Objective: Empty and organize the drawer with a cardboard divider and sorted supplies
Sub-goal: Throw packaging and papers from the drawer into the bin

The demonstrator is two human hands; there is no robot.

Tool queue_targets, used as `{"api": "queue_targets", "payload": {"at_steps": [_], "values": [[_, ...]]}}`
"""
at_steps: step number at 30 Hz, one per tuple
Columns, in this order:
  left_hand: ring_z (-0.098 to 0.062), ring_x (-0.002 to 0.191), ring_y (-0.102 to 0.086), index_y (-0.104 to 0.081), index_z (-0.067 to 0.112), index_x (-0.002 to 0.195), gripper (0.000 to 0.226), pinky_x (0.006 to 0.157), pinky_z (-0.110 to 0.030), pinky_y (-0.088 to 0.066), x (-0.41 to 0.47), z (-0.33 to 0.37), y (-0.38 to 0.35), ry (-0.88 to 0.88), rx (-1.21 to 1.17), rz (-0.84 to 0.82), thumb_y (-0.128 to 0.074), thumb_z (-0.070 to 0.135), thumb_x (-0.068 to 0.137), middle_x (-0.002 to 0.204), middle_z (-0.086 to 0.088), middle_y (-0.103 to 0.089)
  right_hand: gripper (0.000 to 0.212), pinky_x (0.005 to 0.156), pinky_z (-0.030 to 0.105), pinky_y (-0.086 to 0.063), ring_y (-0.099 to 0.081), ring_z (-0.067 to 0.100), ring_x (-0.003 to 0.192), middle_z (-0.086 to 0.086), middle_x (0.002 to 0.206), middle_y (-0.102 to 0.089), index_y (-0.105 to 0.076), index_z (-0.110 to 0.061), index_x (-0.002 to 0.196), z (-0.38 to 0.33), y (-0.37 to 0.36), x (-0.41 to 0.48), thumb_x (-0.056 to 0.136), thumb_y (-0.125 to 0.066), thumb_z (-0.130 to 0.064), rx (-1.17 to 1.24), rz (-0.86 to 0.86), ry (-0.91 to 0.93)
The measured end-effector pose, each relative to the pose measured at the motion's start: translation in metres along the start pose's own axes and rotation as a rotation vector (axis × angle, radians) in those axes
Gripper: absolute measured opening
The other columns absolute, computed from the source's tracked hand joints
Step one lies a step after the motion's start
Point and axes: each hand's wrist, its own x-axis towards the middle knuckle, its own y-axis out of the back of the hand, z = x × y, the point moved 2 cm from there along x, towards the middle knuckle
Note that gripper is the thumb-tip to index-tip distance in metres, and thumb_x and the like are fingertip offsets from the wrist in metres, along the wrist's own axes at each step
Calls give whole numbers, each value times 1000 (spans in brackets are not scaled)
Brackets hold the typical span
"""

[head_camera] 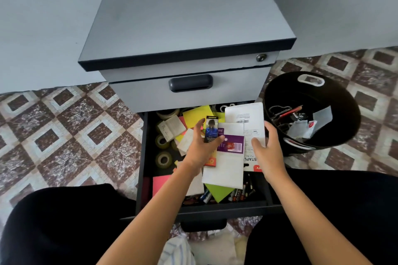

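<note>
Drawer (pixel 141 165) stands open and cluttered, the left hand (pixel 200 150) pinching a small dark box (pixel 211 128) while the right hand (pixel 269 153) grips the edge of a white paper (pixel 247 114)

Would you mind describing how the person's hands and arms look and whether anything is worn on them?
The left hand and right hand wear no gloves, and I see no rings, watch or bracelet. The left forearm and right forearm are bare to the frame's edge, no sleeves in view.

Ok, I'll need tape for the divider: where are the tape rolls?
In the head view, the tape rolls lie along the left side of the open drawer, just left of the left hand.
</note>
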Motion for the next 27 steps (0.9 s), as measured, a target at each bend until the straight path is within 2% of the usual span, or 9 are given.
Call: {"api": "queue_targets", "payload": {"at_steps": [1,4,6,8,13,16,19,22,27], "values": [[-8,86,-65,-26,35,135,66,70,-16,-52,2,4,-9,-17,-2,-22,-66,18,86,110,-1,-61,54,79,27,-48,-58,10,96,-6,120,-54,-33,-25,139,-2,8,3,92,-48,-4,-4,21,13],[-8,85,-66,-29,33,135,64,70,-19,-56,9,16,-38,-33,-9,-88,-66,15,86,111,-4,-61,59,78,28,-48,-57,9,93,-9,121,-50,-30,-28,142,-7,39,15,92,-48,-3,-19,86,30],[-11,87,-66,-27,31,138,68,74,-23,-57,17,20,-57,-34,4,-116,-66,13,86,111,-5,-61,57,74,26,-50,-58,9,93,-9,123,-50,-31,-28,142,-7,59,23,93,-47,-4,-25,131,21],[-17,97,-65,-26,27,141,71,85,-31,-55,26,27,-79,-43,42,-158,-67,12,85,115,-6,-59,56,64,18,-46,-55,2,80,-11,119,-47,-31,-27,143,-5,81,33,94,-46,-5,-42,184,-7],[-13,95,-61,-30,24,139,66,84,-27,-52,59,38,-136,-37,129,-228,-67,13,85,113,-1,-58,57,56,20,-44,-49,3,69,-9,111,-47,-29,-26,145,2,129,66,94,-43,-6,-86,271,-75],[-17,103,-61,-28,23,141,69,90,-33,-51,83,39,-166,-33,198,-248,-68,16,85,120,-2,-58,58,53,19,-42,-49,10,77,-1,128,-49,-27,-24,147,9,148,90,94,-43,-5,-96,294,-116],[-16,101,-60,-28,25,141,68,85,-27,-49,105,42,-188,-25,258,-240,-67,19,86,121,-2,-58,58,65,26,-41,-49,13,85,6,134,-49,-29,-22,146,20,159,116,93,-44,-3,-79,328,-157],[-20,106,-60,-27,26,142,70,94,-34,-49,129,40,-203,-21,307,-217,-68,20,85,124,-4,-59,59,72,26,-40,-48,14,88,8,135,-49,-30,-20,146,30,160,136,92,-45,-2,-71,320,-179],[-21,106,-60,-28,28,142,71,95,-38,-49,162,33,-219,13,389,-177,-69,25,84,123,-3,-59,60,76,26,-42,-51,14,99,3,145,-42,-29,-23,146,45,159,161,93,-45,-1,-101,269,-194]]}}
